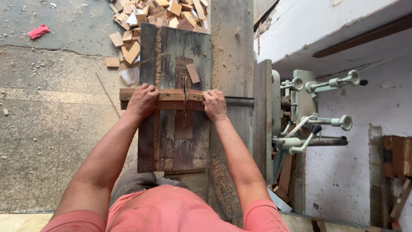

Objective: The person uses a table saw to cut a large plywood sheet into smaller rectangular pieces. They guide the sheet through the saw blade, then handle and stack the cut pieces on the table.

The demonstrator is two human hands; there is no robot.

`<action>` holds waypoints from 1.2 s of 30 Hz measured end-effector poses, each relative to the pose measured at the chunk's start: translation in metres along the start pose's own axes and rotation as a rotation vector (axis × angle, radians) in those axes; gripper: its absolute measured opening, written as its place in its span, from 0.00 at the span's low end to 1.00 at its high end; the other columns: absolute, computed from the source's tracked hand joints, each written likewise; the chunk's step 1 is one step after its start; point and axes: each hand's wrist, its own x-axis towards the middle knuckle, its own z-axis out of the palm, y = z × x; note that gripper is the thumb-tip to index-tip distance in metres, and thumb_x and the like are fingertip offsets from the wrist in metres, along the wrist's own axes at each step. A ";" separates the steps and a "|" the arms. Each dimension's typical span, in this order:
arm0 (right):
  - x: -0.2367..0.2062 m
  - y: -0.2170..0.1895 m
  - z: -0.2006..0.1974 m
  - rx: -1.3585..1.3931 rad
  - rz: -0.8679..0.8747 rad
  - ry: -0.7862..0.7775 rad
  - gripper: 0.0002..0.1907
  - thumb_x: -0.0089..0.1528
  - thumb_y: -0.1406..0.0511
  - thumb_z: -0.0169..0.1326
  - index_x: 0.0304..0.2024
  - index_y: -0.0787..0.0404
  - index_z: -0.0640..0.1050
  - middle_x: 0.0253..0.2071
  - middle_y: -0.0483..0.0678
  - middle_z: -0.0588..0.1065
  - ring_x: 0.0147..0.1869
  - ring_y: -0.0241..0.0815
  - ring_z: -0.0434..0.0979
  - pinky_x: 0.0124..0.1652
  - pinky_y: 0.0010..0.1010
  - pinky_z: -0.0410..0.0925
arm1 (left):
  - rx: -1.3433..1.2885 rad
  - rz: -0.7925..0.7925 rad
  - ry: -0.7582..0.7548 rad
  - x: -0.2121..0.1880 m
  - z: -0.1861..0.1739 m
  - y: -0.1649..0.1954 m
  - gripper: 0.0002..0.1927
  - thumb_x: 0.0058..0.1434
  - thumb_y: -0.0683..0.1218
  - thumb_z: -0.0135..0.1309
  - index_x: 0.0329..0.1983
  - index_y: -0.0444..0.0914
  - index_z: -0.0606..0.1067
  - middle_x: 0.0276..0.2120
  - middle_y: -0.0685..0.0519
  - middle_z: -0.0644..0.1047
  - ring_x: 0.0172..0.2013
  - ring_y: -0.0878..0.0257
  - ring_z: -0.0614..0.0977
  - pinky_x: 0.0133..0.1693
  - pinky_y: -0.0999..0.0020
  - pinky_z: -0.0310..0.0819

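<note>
A reddish-brown wooden strip (169, 95) lies crosswise on the dark saw table (148, 146), meeting the thin saw blade (185, 96) near its middle. My left hand (142, 101) presses down on the strip's left part, fingers curled over its far edge. My right hand (214, 104) grips the strip's right end just right of the blade. A small cut wood piece (192, 73) rests on the table beyond the blade.
A heap of wood offcuts (150, 17) covers the floor past the table. A red rag (38, 31) lies on the concrete at far left. Grey-green machine levers and knobs (319, 122) stick out at right, with stacked wood (397, 157) beside the wall.
</note>
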 end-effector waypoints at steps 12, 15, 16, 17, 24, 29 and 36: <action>0.154 0.003 -0.168 -0.180 -0.273 0.634 0.31 0.58 0.63 0.70 0.58 0.74 0.77 0.54 0.59 0.77 0.57 0.54 0.76 0.55 0.46 0.69 | -0.104 0.031 -0.040 -0.079 -0.048 0.000 0.09 0.58 0.42 0.59 0.39 0.34 0.77 0.41 0.48 0.77 0.46 0.55 0.77 0.51 0.59 0.72; 0.087 -0.025 -0.189 0.018 -0.164 0.478 0.16 0.65 0.66 0.69 0.52 0.64 0.81 0.51 0.54 0.81 0.54 0.49 0.79 0.55 0.43 0.71 | -0.120 0.104 -0.135 -0.121 -0.044 0.043 0.11 0.57 0.41 0.58 0.44 0.35 0.76 0.41 0.48 0.76 0.46 0.55 0.75 0.51 0.59 0.71; 0.050 -0.042 -0.180 0.021 -0.039 0.352 0.06 0.67 0.66 0.67 0.44 0.60 0.82 0.42 0.51 0.81 0.46 0.45 0.80 0.63 0.44 0.71 | -0.116 0.136 -0.150 -0.131 -0.042 0.058 0.13 0.56 0.40 0.58 0.45 0.36 0.76 0.41 0.49 0.75 0.46 0.55 0.75 0.52 0.59 0.70; 0.012 -0.060 -0.167 0.024 0.080 0.225 0.07 0.70 0.67 0.65 0.35 0.56 0.83 0.33 0.48 0.81 0.39 0.40 0.82 0.72 0.46 0.70 | -0.148 0.156 -0.153 -0.136 -0.038 0.072 0.15 0.57 0.41 0.59 0.47 0.36 0.76 0.43 0.48 0.75 0.48 0.54 0.75 0.53 0.59 0.70; -0.164 -0.117 -0.064 0.264 0.053 -0.117 0.30 0.53 0.63 0.67 0.56 0.66 0.78 0.57 0.54 0.76 0.63 0.54 0.71 0.62 0.45 0.63 | -0.339 0.086 0.047 -0.164 -0.024 0.104 0.34 0.49 0.46 0.65 0.60 0.30 0.71 0.56 0.41 0.74 0.57 0.47 0.72 0.61 0.54 0.64; -0.197 -0.104 -0.023 0.208 0.026 -0.087 0.25 0.55 0.64 0.66 0.54 0.62 0.79 0.53 0.48 0.78 0.62 0.51 0.72 0.61 0.44 0.64 | -0.142 0.070 -0.049 -0.190 -0.020 0.064 0.29 0.51 0.47 0.65 0.56 0.33 0.75 0.54 0.45 0.75 0.54 0.50 0.74 0.58 0.55 0.66; -0.179 -0.077 -0.009 0.104 0.067 -0.028 0.22 0.53 0.64 0.66 0.50 0.58 0.80 0.51 0.44 0.78 0.61 0.47 0.72 0.61 0.43 0.64 | -0.126 0.151 -0.014 -0.161 0.010 0.076 0.14 0.56 0.44 0.60 0.44 0.35 0.78 0.42 0.50 0.76 0.47 0.54 0.75 0.53 0.60 0.70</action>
